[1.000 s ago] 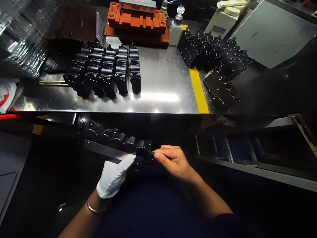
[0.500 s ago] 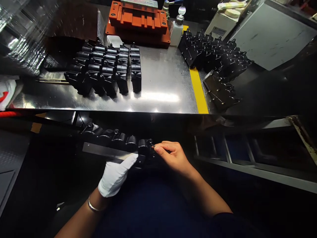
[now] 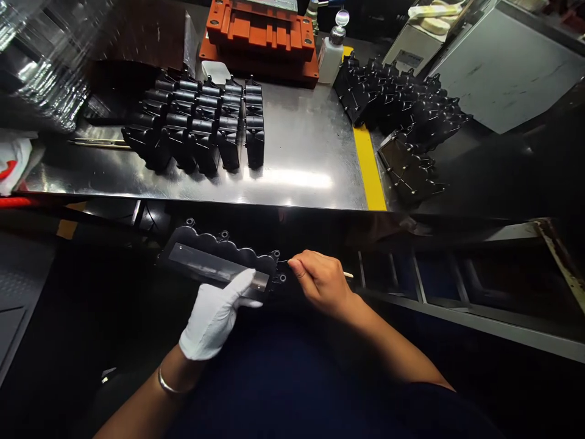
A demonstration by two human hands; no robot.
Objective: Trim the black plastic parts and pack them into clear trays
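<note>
My left hand (image 3: 214, 318), in a white glove, grips a black moulded plastic part (image 3: 219, 245) below the bench edge, thumb pressed on its flat smooth strip. The part has a scalloped upper edge and small ring-shaped lugs. My bare right hand (image 3: 323, 281) is closed around a thin tool with a pale handle end (image 3: 348, 275). From my fingertips its slender tip points at the lugs on the part's right end. Whether the tip touches the lug I cannot tell.
On the metal bench (image 3: 301, 140) stand rows of similar black parts (image 3: 208, 122) at left and another group (image 3: 402, 100) right of a yellow stripe (image 3: 370, 171). Behind are an orange fixture (image 3: 260, 36) and a pump bottle (image 3: 329, 58). A metal rack (image 3: 457, 311) lies at lower right.
The black part has tilted so its flat face shows more, its right end dipping. My right hand has turned and shifted slightly right, and the tool's pale end now shows.
</note>
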